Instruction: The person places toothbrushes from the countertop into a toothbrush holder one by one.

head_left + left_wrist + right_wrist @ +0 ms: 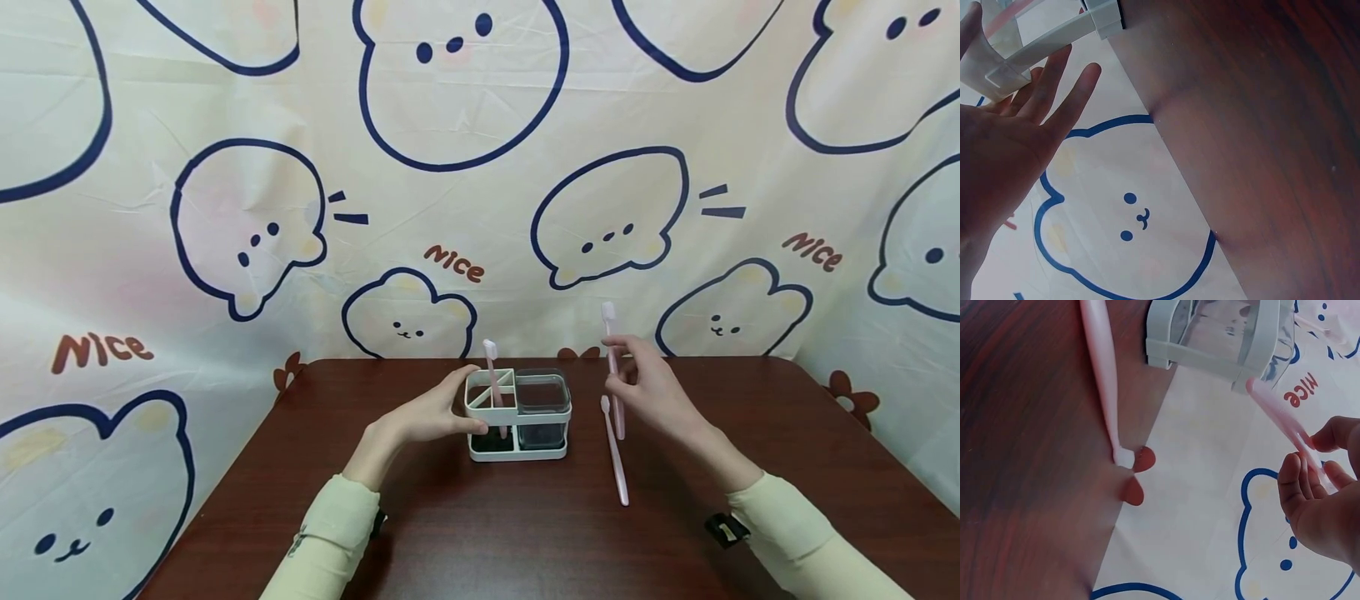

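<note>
A white toothbrush holder [543, 418] with divided slots stands on the table, a pink toothbrush [494, 385] leaning upright in its left part. My left hand [427, 414] grips the holder's left end, thumb at the front and fingers round the back; the left wrist view shows the fingers along its white frame [1054, 40]. To the right of the holder, my right hand [656, 392] pinches a second pink toothbrush [613, 367] between thumb and fingers, bristle head up, handle end down. Another pink toothbrush [617, 462] lies on the table below that hand.
The dark brown wooden table [480, 533] has its far edge just behind the holder. A clear grey lidded box [543, 392] fills the holder's right side. Behind the table hangs a pale cloth [450, 208] printed with cartoon bears.
</note>
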A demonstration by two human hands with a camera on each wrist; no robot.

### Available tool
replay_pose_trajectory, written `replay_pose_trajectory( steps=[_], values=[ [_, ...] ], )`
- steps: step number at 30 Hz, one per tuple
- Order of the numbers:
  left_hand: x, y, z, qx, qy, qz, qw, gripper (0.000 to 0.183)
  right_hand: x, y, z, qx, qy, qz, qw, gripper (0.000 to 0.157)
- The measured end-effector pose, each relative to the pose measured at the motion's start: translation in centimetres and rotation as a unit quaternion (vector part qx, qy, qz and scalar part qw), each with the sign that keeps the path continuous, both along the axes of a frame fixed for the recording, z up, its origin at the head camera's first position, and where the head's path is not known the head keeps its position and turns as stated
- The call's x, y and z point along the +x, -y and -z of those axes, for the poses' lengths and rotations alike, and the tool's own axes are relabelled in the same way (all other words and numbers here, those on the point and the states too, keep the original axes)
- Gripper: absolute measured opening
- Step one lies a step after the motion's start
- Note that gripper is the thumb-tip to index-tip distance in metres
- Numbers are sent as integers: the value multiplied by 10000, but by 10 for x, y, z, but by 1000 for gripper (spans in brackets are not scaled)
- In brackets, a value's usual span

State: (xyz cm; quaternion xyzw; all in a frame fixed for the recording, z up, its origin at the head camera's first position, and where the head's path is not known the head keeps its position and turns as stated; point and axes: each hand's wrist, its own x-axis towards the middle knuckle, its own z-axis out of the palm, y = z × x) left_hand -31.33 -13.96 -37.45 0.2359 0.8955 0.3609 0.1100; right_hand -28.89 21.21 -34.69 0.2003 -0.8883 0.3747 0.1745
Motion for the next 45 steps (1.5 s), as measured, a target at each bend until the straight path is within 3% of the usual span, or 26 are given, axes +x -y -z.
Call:
replay_pose_trajectory(
  steps=[9, 27, 45],
  values=[
    [1, -1, -1, 41, -10, -9, 10000, 100, 1, 9, -8, -244, -135, -254, 9993, 50],
    [2, -1, -1, 79, 41, -28, 10000, 100, 5, 33, -23, -266, -520, -236, 9980, 45],
    [3, -1, -2, 74, 44, -28, 10000, 99, 5, 64, -36, -530, -968, -484, 9927, 41]
  ],
)
